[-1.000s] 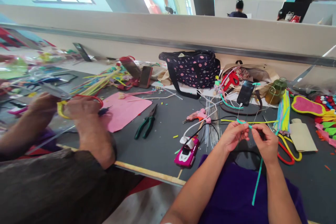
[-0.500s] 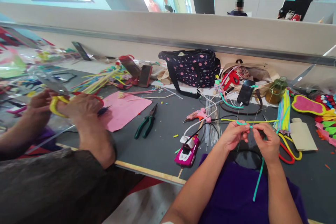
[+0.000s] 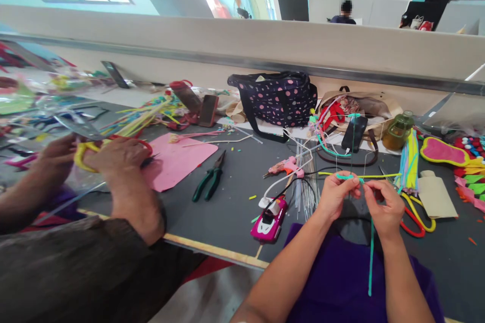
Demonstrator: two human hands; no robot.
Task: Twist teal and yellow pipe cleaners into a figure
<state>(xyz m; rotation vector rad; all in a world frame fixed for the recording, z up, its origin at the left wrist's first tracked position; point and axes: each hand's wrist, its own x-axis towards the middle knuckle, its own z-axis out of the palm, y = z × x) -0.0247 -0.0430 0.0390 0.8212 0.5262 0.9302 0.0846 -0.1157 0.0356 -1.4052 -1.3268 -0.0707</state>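
A teal pipe cleaner (image 3: 371,262) is pinched in both my hands, its long loose tail hanging down below them over my purple clothing. My left hand (image 3: 341,194) grips its upper part, where teal fuzz wraps in a short row along thin wires. Close beside it, fingertips nearly meeting the left ones, my right hand (image 3: 383,206) is closed on the same strand. Thin stems (image 3: 351,144) rise above my fingers, one with a teal tip in front of the phone. The exact grip points are partly hidden by the fingers.
Red-and-yellow scissors (image 3: 419,212) lie right of my hands, near a bundle of pipe cleaners (image 3: 409,161). Left are a pink glue gun (image 3: 286,166), a magenta power strip (image 3: 270,219) and green-handled pliers (image 3: 209,176). A co-worker's hands (image 3: 117,154) hold scissors at far left.
The stems above my fingers now point more upright, with the teal tip higher. The hanging tail has swung slightly and straightened. Both hands stay closed on the pipe cleaner.
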